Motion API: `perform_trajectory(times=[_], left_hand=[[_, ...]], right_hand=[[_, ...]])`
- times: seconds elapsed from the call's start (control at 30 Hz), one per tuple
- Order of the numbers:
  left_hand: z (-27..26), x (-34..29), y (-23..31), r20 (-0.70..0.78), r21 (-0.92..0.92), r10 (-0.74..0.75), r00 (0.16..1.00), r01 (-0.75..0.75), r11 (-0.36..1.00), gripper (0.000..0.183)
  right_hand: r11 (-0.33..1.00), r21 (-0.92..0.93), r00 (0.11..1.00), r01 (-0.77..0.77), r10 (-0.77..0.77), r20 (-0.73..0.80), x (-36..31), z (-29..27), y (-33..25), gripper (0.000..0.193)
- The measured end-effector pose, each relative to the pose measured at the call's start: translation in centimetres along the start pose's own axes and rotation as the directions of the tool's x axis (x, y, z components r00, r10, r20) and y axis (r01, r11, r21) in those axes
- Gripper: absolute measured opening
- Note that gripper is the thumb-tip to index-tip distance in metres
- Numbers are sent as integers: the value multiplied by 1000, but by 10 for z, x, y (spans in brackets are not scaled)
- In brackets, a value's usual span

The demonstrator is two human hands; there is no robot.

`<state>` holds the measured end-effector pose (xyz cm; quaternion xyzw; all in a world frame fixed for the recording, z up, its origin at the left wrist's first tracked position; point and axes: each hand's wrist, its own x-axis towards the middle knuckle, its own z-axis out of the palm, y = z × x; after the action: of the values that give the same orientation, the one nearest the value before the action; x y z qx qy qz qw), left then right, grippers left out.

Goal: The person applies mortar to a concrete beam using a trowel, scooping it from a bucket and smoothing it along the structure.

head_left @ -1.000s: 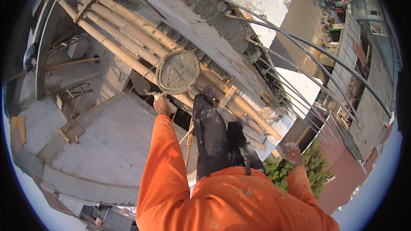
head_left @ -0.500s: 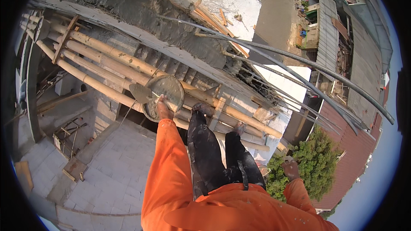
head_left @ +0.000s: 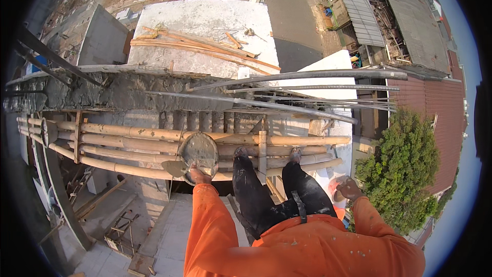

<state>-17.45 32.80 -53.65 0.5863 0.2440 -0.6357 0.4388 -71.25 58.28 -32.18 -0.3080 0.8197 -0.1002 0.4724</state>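
- Grey, leaf-shaped metal trowel [head_left: 175,168]: blade points left, at the near-left rim of a round, grey, mortar-crusted bucket [head_left: 200,147]. Judged light and stiff; wet mortar may make it slippery. Best hold: the handle, back from the blade.
- Left hand [head_left: 199,175]: fingers appear wrapped round the trowel handle, over the bucket's near edge.
- Bucket: appears to stand on yellowish bamboo poles [head_left: 302,140]. Contents probably heavy; grip opposite sides of the rim.
- Right hand [head_left: 350,190]: out right, well apart from the trowel; finger spread cannot be told.
- Beyond poles: long grey metal rods [head_left: 307,75].
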Motion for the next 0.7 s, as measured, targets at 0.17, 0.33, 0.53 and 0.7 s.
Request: perform_trajectory(times=[0.17,0.33,0.53,0.7], left_hand=[[35,-51,-25,-55,95,-48,997,53,994,49],[-6,-13,-43,114,354,70,991,-106,929,44],[32,-40,-124,341,589,6,940,-218,778,30],[78,-111,-201,145,853,-52,988,-98,513,29]], right_hand=[[955,-287,996,-72,84,30,-26,-8,-35,36],[983,-108,987,-147,153,47,-35,-10,-35,36],[997,-26,997,-77,77,12,-24,7,3,34],[965,148,975,-219,223,-13,-20,18,51,30]])
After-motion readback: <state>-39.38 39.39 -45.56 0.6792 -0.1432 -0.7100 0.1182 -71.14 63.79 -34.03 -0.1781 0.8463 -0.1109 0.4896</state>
